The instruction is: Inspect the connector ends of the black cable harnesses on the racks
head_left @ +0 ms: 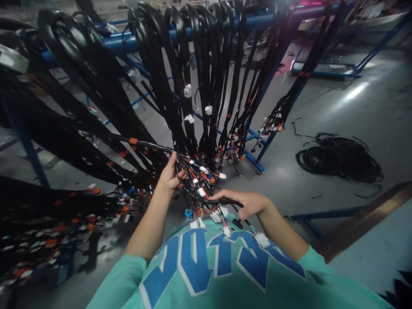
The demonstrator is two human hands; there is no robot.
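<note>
My left hand (170, 174) is closed round a black wire harness (148, 145), thumb on top, where its taped trunk splits into many thin branches. An orange tape band (133, 140) marks the trunk to the left of that hand. My right hand (249, 202) is closed on a black branch (222, 201) of the same harness, close to my shirt. White connectors (199, 188) and an orange connector (211, 178) sit among the wires between my hands. Below them, a blue connector (188, 213) and more white plugs (227, 231) dangle against my shirt.
Thick black harnesses (157, 77) hang over a blue rack bar (116, 43) in front of me. More harness ends with connectors (41, 253) spread at lower left. Coiled black cable (341, 159) lies on the grey floor at right, near a brown-edged table (370, 219).
</note>
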